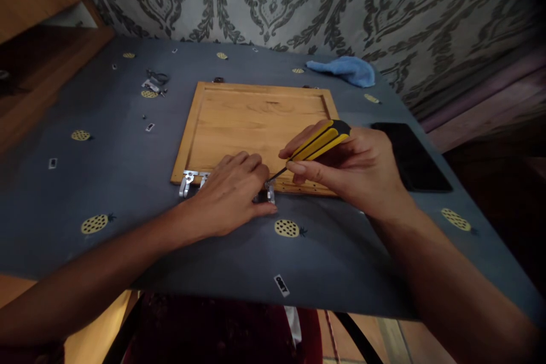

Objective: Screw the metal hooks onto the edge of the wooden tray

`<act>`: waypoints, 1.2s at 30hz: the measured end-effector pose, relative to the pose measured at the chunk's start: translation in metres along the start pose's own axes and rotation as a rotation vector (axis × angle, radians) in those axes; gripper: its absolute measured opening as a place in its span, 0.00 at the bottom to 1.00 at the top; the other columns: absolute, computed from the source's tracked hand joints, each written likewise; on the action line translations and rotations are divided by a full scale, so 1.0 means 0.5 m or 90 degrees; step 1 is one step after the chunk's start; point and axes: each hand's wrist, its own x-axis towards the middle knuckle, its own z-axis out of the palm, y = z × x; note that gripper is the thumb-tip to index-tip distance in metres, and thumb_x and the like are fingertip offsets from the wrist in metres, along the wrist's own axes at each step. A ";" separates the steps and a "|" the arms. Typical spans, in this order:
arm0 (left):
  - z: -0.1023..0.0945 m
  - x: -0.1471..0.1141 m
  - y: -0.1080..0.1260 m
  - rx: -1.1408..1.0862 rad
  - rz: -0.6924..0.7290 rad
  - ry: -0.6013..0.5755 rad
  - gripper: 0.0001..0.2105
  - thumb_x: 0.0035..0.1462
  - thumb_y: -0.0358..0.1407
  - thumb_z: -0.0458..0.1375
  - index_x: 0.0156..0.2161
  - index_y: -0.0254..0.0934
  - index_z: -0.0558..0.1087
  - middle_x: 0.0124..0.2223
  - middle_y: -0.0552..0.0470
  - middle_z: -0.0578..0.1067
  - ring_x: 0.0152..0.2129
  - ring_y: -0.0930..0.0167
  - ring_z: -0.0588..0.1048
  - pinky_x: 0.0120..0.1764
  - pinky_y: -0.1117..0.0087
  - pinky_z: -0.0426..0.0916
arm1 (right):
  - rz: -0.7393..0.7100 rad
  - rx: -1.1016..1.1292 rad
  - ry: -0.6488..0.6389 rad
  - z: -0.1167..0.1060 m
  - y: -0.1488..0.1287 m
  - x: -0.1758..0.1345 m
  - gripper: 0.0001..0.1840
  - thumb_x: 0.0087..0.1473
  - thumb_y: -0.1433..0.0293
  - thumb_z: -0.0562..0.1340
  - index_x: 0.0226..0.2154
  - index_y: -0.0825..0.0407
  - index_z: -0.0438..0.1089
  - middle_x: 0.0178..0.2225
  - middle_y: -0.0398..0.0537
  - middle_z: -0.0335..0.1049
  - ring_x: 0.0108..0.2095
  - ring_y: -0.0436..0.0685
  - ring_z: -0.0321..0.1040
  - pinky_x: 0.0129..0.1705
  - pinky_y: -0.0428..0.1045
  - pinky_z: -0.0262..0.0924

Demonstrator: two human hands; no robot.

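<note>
Open tabletop (341, 273) spreads past the near edge of the wooden panel (251, 125) — right hand (362, 165) pinches 1 screwdriver (318, 145); left hand (234, 190) rests by a hinge (271, 194), grip unclear.

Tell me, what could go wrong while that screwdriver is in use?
The tip of the screwdriver is very close to the left hand, so a slip might jab a finger. It could also skid off the metal bracket and scratch the wooden panel.

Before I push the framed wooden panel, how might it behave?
The framed wooden panel probably feels stiff, judging by its straight edges. Lying flat, it seems unlikely to tip or roll. Silver metal hinges jutting past it may catch.
</note>
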 end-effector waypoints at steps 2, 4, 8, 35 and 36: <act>-0.001 0.000 0.001 -0.002 -0.005 0.003 0.19 0.57 0.46 0.65 0.45 0.33 0.71 0.47 0.46 0.72 0.47 0.59 0.69 0.49 0.57 0.65 | 0.013 0.009 -0.011 -0.002 -0.003 -0.001 0.10 0.49 0.61 0.73 0.31 0.48 0.78 0.32 0.44 0.76 0.30 0.51 0.71 0.29 0.45 0.69; -0.003 0.000 0.002 -0.003 -0.006 0.002 0.19 0.57 0.46 0.65 0.44 0.34 0.70 0.47 0.46 0.72 0.47 0.59 0.69 0.48 0.58 0.65 | 0.028 0.035 -0.031 -0.005 -0.006 -0.003 0.11 0.50 0.61 0.73 0.35 0.47 0.78 0.36 0.44 0.77 0.31 0.51 0.72 0.32 0.46 0.71; -0.005 0.000 0.002 0.000 -0.003 -0.006 0.18 0.57 0.46 0.65 0.44 0.34 0.70 0.47 0.46 0.72 0.46 0.60 0.69 0.48 0.58 0.65 | 0.030 0.053 -0.064 -0.011 -0.008 -0.005 0.08 0.52 0.62 0.72 0.35 0.47 0.79 0.38 0.45 0.77 0.36 0.53 0.74 0.37 0.48 0.73; -0.001 -0.003 -0.002 -0.001 0.006 0.008 0.19 0.58 0.48 0.63 0.44 0.35 0.70 0.45 0.47 0.72 0.43 0.60 0.69 0.46 0.58 0.65 | 0.014 0.113 0.069 -0.006 -0.007 0.006 0.14 0.48 0.61 0.74 0.30 0.51 0.74 0.29 0.42 0.73 0.21 0.46 0.66 0.21 0.44 0.66; -0.001 -0.003 -0.003 0.001 0.010 0.014 0.19 0.58 0.48 0.63 0.44 0.35 0.70 0.44 0.47 0.72 0.43 0.60 0.69 0.46 0.58 0.65 | 0.007 0.110 0.087 -0.007 -0.007 0.006 0.13 0.48 0.61 0.74 0.30 0.51 0.74 0.28 0.41 0.72 0.20 0.46 0.65 0.21 0.44 0.66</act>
